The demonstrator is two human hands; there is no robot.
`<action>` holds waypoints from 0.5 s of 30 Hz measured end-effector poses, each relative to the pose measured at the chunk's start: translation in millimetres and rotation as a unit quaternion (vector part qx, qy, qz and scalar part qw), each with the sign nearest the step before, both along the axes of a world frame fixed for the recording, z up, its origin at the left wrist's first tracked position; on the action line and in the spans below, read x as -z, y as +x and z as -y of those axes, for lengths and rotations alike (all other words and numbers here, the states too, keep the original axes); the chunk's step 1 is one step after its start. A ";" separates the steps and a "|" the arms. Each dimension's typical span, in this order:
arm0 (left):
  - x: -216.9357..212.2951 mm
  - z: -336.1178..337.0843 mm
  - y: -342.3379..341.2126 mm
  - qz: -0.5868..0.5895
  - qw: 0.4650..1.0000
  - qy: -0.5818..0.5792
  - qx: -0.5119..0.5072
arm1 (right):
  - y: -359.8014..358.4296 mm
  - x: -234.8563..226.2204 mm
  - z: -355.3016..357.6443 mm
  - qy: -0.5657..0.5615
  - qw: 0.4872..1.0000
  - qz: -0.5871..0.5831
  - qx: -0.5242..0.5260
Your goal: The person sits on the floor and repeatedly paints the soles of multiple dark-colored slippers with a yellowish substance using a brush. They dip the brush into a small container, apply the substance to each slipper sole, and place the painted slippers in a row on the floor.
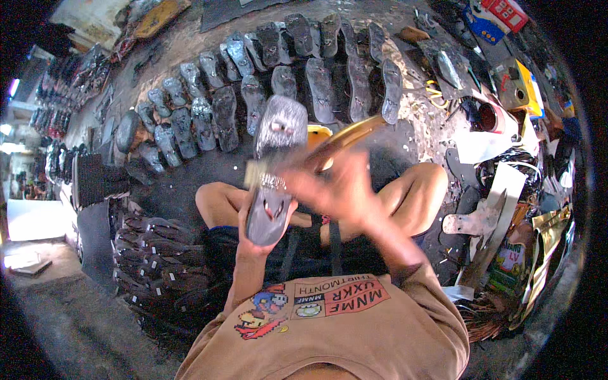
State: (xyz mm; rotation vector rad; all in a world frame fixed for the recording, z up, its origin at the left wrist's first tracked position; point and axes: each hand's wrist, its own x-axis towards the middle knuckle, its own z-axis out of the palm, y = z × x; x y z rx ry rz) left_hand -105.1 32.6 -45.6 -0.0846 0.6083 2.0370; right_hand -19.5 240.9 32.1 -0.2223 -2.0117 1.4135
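Observation:
My left hand (242, 229) grips a dark grey sandal sole (285, 123) from below at its near end, thumb and fingers along its edges. The sole is tilted upright, and its far half looks wet and shiny. My right hand (342, 190), smeared by motion, is closed around what looks like a brush (351, 135) with a golden-brown handle. Its pale end lies across the middle of the sole. Behind the handle, a yellow container (318, 134) shows in part. Many sandal soles (320, 88) lie in curved rows on the floor ahead.
At my left lies a heap of dark sandals (155, 247), near a stack of black sheets (98, 177). On the right are a yellow box (529, 88), a white tin (497, 120), a pale sole-shaped piece (470, 223) and scraps. My bent legs (415, 193) frame the work.

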 end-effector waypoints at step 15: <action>-33.8 -65.4 -7.6 -0.066 0.992 -0.051 -0.090 | 17.4 -0.4 34.4 -0.123 0.986 0.048 0.105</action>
